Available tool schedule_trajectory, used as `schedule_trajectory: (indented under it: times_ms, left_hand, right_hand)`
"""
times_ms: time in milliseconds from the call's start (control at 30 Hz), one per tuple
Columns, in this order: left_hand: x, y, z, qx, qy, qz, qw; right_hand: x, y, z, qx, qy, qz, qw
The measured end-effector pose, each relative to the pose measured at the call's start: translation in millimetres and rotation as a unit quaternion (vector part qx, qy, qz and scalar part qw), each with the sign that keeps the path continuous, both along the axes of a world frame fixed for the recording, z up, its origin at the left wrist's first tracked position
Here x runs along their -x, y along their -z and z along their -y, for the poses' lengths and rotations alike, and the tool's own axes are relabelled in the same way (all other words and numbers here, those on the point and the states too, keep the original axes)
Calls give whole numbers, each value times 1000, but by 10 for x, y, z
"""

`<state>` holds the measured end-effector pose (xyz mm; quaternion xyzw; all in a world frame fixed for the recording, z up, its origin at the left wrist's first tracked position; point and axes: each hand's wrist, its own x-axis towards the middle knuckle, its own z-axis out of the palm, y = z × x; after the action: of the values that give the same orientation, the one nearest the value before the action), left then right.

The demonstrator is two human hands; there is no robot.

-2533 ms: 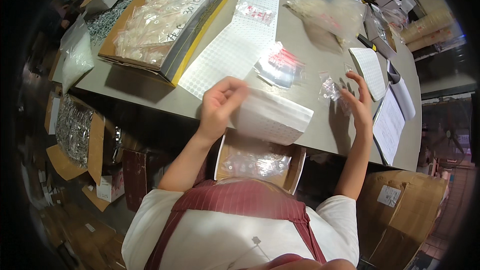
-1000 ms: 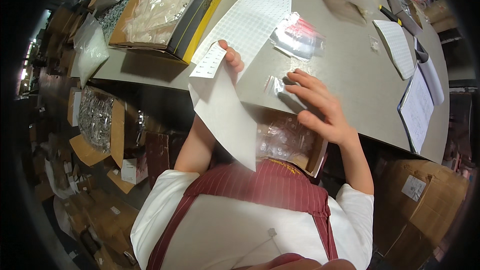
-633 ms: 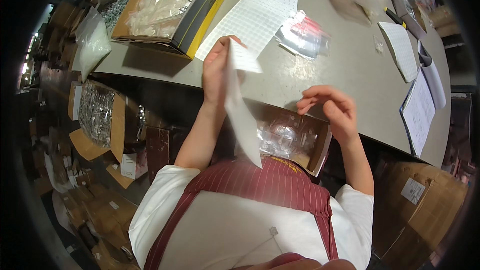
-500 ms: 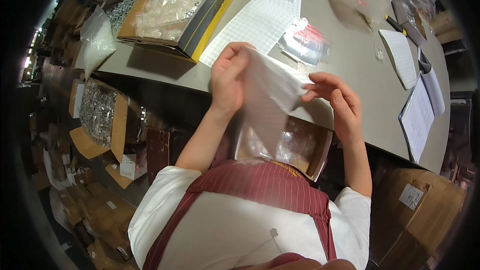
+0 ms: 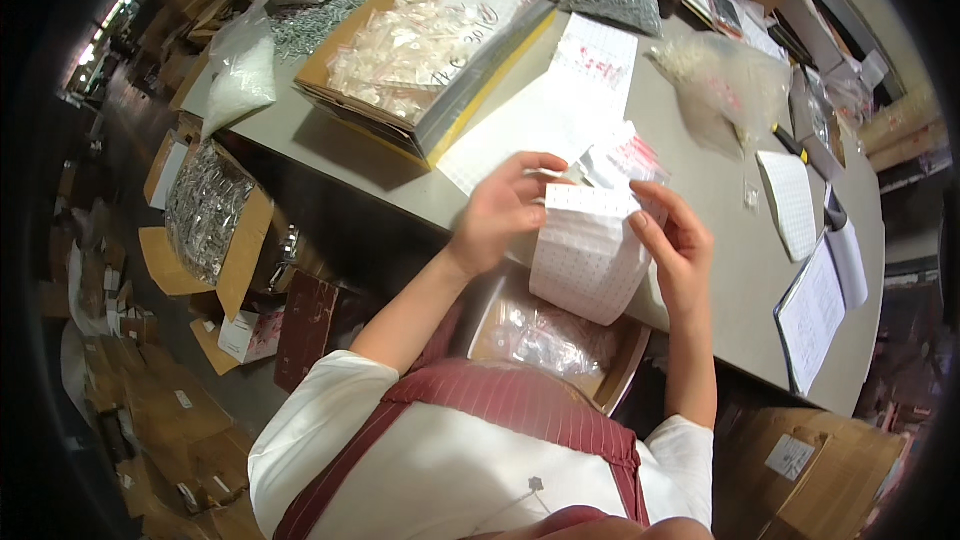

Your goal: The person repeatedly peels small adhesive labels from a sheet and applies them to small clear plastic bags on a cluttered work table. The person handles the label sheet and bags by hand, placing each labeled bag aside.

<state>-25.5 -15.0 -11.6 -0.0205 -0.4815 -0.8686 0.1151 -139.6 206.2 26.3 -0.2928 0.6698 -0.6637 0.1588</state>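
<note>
A white sheet of small printed stickers (image 5: pixel 590 260), bent over at the top, hangs between my hands above the table's front edge. My left hand (image 5: pixel 500 212) is at its upper left edge, thumb against the paper and fingers reaching behind the fold. My right hand (image 5: pixel 678 240) pinches its upper right corner between thumb and fingers. Just beyond lies a stack of clear zip bags (image 5: pixel 632 152) with red edges, partly hidden by the sheet. Below the sheet, an open box (image 5: pixel 628 365) with filled clear bags (image 5: pixel 550 340) sits against my apron.
A carton (image 5: pixel 440 130) of small filled bags stands on the table (image 5: pixel 715 315) at the left. White sticker sheets (image 5: pixel 500 135) lie beyond my hands. A large clear bag (image 5: pixel 725 85), a yellow-black tool (image 5: pixel 790 143) and a clipboard (image 5: pixel 822 300) are to the right.
The sheet has swung from a slanted, blurred position to hang more squarely, its printed rows now visible. My left hand has moved right and nearer me; the view has shifted.
</note>
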Motion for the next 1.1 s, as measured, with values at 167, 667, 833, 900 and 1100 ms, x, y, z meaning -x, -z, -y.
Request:
schedule_trajectory:
  times_ms: [167, 667, 833, 900, 1100]
  left_hand:
    - [-7, 95, -18, 36, 31, -13, 999]
    - [287, 386, -126, 171, -34, -15, 985]
    - [256, 235, -167, 174, -25, -9, 984]
    - [227, 228, -165, 166, -24, -11, 986]
    - [228, 280, -187, 202, -35, -16, 979]
  right_hand:
    - [32, 51, -63, -75, 38, -47, 995]
    - [314, -77, 159, -205, -128, -294, 925]
    - [548, 244, 86, -125, -144, -319, 928]
    - [527, 206, 67, -171, -163, -316, 919]
    - [335, 19, 62, -222, -151, -264, 927]
